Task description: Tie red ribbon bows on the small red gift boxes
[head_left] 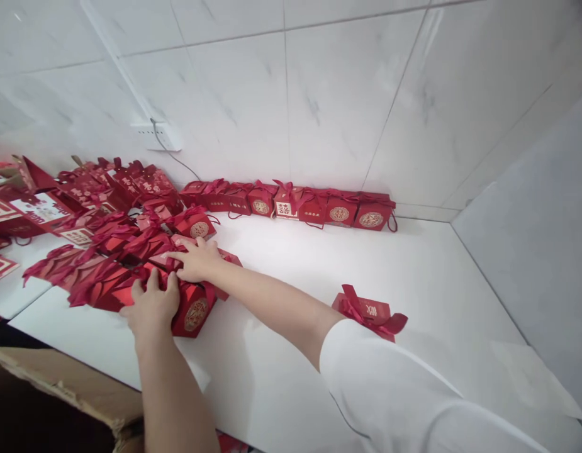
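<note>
Small red gift boxes (195, 309) with gold emblems and dark red ribbon bows stand packed together on the left of the white table. My left hand (153, 305) lies over the near boxes of this group, fingers spread and touching their tops and ribbons. Just beyond it, my right hand (199, 259) reaches in from the right, palm down on the boxes with thumb and fingers apart. Neither hand is visibly wrapped round a box. The undersides of the fingers are hidden.
A row of similar boxes (338, 209) stands along the tiled wall. One ribboned box (366, 313) sits alone at the right, partly behind my right arm. More red bags and boxes (125, 182) crowd the far left, below a socket strip (156, 136). An open cardboard carton (78, 384) is at lower left.
</note>
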Demonstrator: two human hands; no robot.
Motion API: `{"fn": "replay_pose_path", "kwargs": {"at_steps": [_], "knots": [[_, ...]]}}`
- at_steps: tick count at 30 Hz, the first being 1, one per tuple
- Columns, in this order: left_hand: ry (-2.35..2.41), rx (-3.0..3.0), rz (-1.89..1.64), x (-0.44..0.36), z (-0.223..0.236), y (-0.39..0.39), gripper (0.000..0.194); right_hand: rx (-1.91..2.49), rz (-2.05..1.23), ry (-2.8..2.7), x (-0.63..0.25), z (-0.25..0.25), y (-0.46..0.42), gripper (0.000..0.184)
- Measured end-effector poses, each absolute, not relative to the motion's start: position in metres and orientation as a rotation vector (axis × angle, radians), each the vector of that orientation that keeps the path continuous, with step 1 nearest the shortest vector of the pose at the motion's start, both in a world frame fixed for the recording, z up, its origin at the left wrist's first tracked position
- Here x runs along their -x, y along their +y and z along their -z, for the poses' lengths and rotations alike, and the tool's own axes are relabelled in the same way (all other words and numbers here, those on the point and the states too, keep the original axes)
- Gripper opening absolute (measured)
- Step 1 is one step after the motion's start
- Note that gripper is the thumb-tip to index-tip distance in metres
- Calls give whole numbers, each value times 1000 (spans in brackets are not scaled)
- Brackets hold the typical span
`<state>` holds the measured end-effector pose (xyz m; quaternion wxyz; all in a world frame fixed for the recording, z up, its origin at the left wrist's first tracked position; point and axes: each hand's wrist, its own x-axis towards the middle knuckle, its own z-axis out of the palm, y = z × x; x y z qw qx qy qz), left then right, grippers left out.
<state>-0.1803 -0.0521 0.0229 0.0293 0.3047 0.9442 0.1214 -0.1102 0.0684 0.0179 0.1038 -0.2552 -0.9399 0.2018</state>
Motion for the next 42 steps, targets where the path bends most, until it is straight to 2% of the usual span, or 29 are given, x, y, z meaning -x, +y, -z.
{"fn": "replay_pose_path", "kwargs": {"at_steps": [5, 10, 17, 25, 31, 37, 42], "knots": [[2869, -1169, -387, 150, -20, -37, 74, 876, -608, -2777, 74, -23, 81, 58], [2696, -1417, -399, 103, -16, -2, 72, 1134, -601, -2751, 0, -28, 103, 62], [2139, -2073, -417, 16, -11, 51, 62, 1678, -514, -2526, -146, -27, 108, 71], [1578, -2452, -401, -89, -2, 106, 59, 2137, -340, -2058, -273, -5, 86, 68], [1604, -2443, -445, -134, 3, 143, 58, 2124, -237, -1864, -297, 7, 101, 64], [1664, -2510, -559, -143, 6, 158, 55, 1984, 192, -1757, -292, 9, 118, 59], [1651, -2534, -568, -145, 4, 162, 51, 1869, 292, -1709, -287, 5, 135, 58]]}}
